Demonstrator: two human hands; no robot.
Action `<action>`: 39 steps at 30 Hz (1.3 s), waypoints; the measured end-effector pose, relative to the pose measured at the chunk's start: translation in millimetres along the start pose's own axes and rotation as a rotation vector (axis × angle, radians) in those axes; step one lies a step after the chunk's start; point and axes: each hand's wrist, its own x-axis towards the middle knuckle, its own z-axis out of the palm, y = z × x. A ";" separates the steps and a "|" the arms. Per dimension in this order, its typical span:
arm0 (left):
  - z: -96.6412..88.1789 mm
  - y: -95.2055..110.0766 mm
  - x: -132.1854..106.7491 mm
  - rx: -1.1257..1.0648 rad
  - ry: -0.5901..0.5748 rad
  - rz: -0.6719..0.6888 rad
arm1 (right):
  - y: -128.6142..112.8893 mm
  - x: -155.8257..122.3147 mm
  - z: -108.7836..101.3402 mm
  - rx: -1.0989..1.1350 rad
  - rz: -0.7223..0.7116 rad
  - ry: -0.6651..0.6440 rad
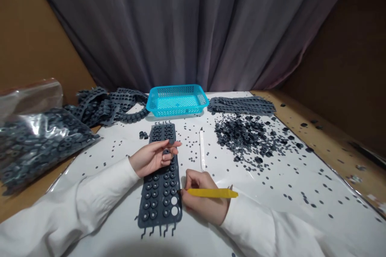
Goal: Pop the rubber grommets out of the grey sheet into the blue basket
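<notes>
1. Nearest, the dark studded sheet lies lengthwise on the white tabletop, two round holes showing white at its near right corner.
2. Here's the right hand, closed in a pen grip around a yellow pen-like tool, dark tip right at the sheet's right edge!
3. Over the sheet's middle, the left hand is half curled, a small dark ring caught in its fingers.
4. Beyond the right hand lies a slim white tool; a bulging clear bag sits far left, loose dark pieces heaped right.
5. Farther back, a blue basket stands before the grey curtain, dark strips stacked beside it.
</notes>
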 end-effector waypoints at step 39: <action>23.6 -19.8 -37.3 2.086 -0.253 0.484 | 2.7 2.7 -0.7 0.126 -0.015 -0.039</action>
